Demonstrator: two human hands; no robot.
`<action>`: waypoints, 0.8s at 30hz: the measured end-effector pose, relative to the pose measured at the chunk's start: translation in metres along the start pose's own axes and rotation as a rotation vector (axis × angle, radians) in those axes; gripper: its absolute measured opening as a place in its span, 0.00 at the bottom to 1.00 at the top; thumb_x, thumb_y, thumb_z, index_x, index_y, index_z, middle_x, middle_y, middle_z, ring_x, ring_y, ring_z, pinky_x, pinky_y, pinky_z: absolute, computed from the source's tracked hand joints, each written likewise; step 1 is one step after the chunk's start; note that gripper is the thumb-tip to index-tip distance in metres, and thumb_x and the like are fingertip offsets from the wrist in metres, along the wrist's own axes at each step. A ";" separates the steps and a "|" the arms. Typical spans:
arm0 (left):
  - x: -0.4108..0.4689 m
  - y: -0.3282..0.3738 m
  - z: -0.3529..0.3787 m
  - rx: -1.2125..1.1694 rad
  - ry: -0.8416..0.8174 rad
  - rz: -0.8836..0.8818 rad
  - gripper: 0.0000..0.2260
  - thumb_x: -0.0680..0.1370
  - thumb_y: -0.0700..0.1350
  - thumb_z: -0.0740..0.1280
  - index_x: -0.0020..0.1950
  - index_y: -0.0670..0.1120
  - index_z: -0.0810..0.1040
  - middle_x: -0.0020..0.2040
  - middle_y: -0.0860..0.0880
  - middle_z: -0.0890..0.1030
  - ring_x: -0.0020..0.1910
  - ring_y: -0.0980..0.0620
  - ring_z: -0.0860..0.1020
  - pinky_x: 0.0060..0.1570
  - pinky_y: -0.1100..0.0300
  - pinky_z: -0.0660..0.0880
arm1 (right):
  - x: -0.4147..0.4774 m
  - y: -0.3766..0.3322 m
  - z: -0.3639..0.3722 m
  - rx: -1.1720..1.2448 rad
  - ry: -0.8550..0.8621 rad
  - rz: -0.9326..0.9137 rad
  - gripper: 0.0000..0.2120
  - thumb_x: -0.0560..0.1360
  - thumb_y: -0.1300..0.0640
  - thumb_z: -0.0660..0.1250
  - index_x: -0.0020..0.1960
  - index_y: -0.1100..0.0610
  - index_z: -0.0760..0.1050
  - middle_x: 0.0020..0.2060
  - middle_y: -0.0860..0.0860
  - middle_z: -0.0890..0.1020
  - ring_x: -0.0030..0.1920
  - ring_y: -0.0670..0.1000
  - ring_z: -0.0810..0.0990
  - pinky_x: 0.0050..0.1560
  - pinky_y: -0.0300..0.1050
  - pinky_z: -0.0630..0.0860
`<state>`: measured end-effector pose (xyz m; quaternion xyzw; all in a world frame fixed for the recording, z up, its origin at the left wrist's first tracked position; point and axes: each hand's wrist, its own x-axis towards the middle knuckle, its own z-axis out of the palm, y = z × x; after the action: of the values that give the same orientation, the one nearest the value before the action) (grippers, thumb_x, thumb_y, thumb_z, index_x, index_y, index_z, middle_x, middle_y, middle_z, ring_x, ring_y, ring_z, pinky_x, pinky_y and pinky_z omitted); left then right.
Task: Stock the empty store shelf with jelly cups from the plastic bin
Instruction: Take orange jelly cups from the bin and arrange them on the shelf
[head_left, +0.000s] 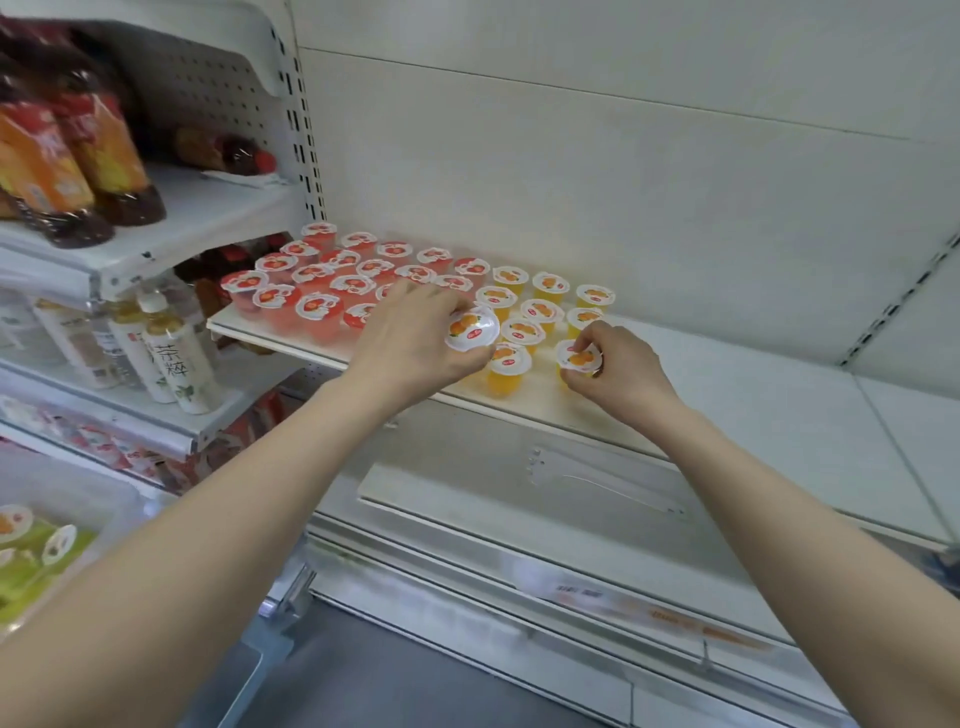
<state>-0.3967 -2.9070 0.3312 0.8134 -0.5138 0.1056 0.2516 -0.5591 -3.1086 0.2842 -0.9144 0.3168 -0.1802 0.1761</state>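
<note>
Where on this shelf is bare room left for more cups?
Bare: the shelf right of the orange jelly cups and the right hand, from front edge to back wall. Crowded: the left end, packed with red jelly cups, and the orange rows by the left hand.

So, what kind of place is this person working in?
Most likely a grocery shop or convenience store. The white shelf has slotted uprights like shop racking, bottled drinks stand in the next bay, and many identical jelly cups sit in rows.

Red jelly cups (318, 306) and orange jelly cups (542, 310) stand rowed on the shelf (727, 389).
</note>
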 end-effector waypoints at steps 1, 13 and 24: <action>0.000 0.002 0.001 0.006 0.000 0.004 0.24 0.71 0.62 0.69 0.61 0.50 0.78 0.56 0.52 0.80 0.57 0.47 0.70 0.56 0.55 0.67 | 0.002 0.002 0.002 0.002 -0.002 -0.001 0.13 0.71 0.48 0.71 0.52 0.50 0.72 0.47 0.49 0.75 0.47 0.54 0.76 0.46 0.45 0.68; 0.006 0.029 0.014 0.067 0.000 0.064 0.24 0.71 0.64 0.67 0.61 0.52 0.78 0.57 0.53 0.79 0.59 0.48 0.70 0.59 0.56 0.67 | 0.020 0.016 0.012 0.011 0.079 -0.093 0.13 0.74 0.49 0.71 0.55 0.52 0.74 0.55 0.51 0.72 0.46 0.53 0.76 0.48 0.42 0.67; 0.021 0.070 0.058 0.120 -0.045 0.172 0.26 0.69 0.66 0.66 0.58 0.50 0.81 0.60 0.52 0.77 0.64 0.48 0.68 0.65 0.55 0.66 | 0.017 0.041 -0.027 -0.271 0.039 -0.301 0.19 0.77 0.48 0.66 0.67 0.52 0.74 0.63 0.54 0.74 0.60 0.57 0.72 0.61 0.53 0.70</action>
<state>-0.4546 -2.9783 0.3119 0.7819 -0.5801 0.1392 0.1808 -0.5797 -3.1559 0.2937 -0.9631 0.2012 -0.1782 0.0165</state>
